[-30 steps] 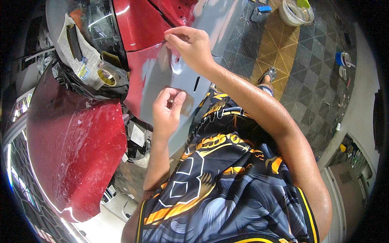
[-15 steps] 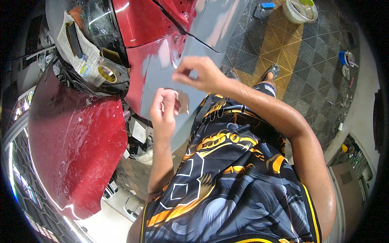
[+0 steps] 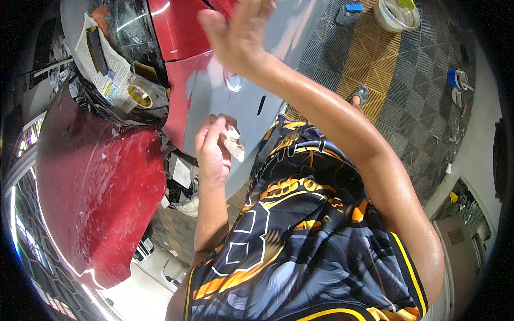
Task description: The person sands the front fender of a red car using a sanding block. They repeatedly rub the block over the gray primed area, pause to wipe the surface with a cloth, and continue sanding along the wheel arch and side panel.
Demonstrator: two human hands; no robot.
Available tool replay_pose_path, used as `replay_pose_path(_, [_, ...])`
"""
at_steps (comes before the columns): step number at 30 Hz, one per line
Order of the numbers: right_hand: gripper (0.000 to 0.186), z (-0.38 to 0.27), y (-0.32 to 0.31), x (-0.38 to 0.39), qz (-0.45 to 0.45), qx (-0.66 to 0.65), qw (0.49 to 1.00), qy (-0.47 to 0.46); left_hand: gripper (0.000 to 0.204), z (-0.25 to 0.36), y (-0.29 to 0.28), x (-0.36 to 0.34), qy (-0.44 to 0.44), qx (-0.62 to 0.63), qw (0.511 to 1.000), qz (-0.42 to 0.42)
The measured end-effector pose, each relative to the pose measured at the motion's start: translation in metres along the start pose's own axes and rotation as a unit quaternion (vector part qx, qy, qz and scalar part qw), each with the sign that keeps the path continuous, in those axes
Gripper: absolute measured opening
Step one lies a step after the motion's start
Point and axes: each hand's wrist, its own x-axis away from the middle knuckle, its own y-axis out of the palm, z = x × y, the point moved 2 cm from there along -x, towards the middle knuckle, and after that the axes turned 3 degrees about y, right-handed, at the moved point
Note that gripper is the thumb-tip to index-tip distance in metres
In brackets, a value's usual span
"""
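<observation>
My left hand (image 3: pixel 213 147) is closed on a small, crumpled beige-grey sheet (image 3: pixel 234 143), held over the grey-patched lower car panel (image 3: pixel 198 107). My right hand (image 3: pixel 238 37) is open, blurred by motion, its thumb spread from the raised fingers. It is over the upper red bodywork (image 3: pixel 179 29) and hides part of it; whether it touches is unclear. The lower panel shows red paint at its left, pale patches and a dark slot (image 3: pixel 261 105).
A detached red panel (image 3: pixel 101 203) lies left, below newspaper (image 3: pixel 104 80) and a yellow tape roll (image 3: pixel 140 98) on a black part. On the tiled floor (image 3: pixel 417 107) are a white bucket (image 3: pixel 388 16), a blue-and-white container (image 3: pixel 456 78) and my foot (image 3: pixel 361 95).
My right hand first moved down with bent fingers, then swung up over the upper bodywork and spread open. My left hand has turned slightly, and the sheet in it looks more crumpled.
</observation>
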Motion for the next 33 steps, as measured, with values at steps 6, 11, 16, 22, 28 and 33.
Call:
replay_pose_path(6, [0.075,-0.013,0.044,-0.025,0.051,-0.084,0.99,-0.096,0.02,-0.01,-0.007,0.008,-0.001,-0.04,0.999,0.019])
replay_pose_path(11, [0.059,0.031,0.0,0.008,-0.071,0.08,0.992,-0.068,0.02,-0.004,-0.003,0.011,0.009,-0.011,1.0,0.017])
replay_pose_path(16, [0.04,0.039,-0.056,0.017,-0.056,0.189,0.973,-0.116,0.022,-0.015,-0.012,0.01,0.015,-0.035,0.999,0.016])
replay_pose_path(22, [0.026,0.039,-0.043,0.013,-0.068,0.131,0.973,-0.176,0.019,-0.013,0.005,0.006,0.014,-0.082,0.996,-0.02])
replay_pose_path(28, [0.034,-0.002,-0.009,-0.009,-0.155,0.076,0.928,-0.332,0.021,-0.016,0.001,0.009,0.043,-0.08,0.996,-0.01])
replay_pose_path(33, [0.034,-0.02,0.01,-0.05,-0.327,0.13,0.824,-0.444,0.023,-0.025,-0.017,0.015,0.066,-0.084,0.994,0.01])
